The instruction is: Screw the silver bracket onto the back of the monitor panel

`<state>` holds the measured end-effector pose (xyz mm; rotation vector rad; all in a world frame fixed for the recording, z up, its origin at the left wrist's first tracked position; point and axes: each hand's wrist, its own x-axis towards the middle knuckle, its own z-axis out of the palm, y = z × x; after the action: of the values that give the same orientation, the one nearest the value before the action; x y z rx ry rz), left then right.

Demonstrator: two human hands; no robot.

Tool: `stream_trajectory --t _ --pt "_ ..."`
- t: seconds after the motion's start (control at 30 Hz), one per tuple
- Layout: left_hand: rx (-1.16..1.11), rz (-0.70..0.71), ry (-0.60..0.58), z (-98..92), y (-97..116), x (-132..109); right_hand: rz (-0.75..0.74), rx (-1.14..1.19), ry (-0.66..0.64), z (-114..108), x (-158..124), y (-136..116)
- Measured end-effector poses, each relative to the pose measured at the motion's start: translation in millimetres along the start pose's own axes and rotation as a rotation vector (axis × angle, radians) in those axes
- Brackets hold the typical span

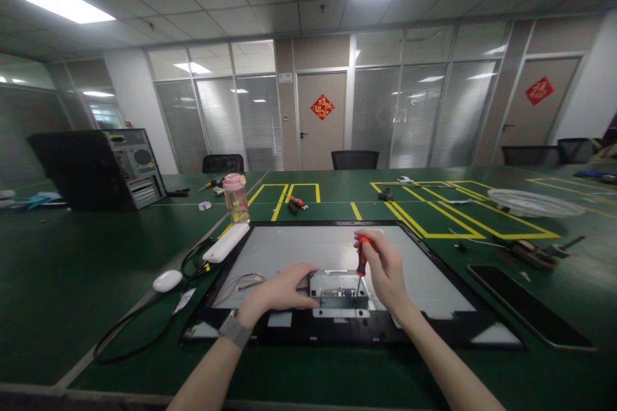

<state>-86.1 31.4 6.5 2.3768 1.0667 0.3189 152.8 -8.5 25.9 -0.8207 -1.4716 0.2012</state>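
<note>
My right hand (389,270) grips a red and black screwdriver (362,259) by its handle. The screwdriver stands nearly upright, its tip down in a silver metal bracket (332,302) with a small circuit board inside. At the bracket's left side, my left hand (284,292) holds its edge between thumb and fingers; the far fingertips are partly hidden. The bracket rests on the near part of a large flat display panel (299,247), grey with a black frame. Thin wires (241,282) run out left of the bracket.
Left of the panel are a white power strip (227,243), a white mouse-shaped object (167,280) with black cables and a pink-lidded bottle (236,198). An opened computer case (99,167) stands farther left. To the right lies a dark flat slab (527,305); another screwdriver (295,201) lies behind.
</note>
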Motion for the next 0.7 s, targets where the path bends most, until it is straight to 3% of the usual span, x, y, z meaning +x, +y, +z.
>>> stream_trajectory --t 0.1,0.3,0.5,0.7 --pt "-0.001 -0.006 0.0 -0.2 -0.2 0.1 0.046 0.076 -0.032 2.3 -2.7 0.0" --pt "0.003 -0.019 -0.004 -1.5 4.8 -1.6 -0.104 -0.114 0.045 2.6 0.1 -2.1" --pt "0.013 -0.005 -0.006 -1.2 2.5 -1.0 -0.065 0.017 -0.054 0.3 -3.6 1.1" --pt "0.012 -0.014 -0.004 -1.9 5.0 -1.7 -0.126 -0.113 0.061 2.5 0.7 -5.8"
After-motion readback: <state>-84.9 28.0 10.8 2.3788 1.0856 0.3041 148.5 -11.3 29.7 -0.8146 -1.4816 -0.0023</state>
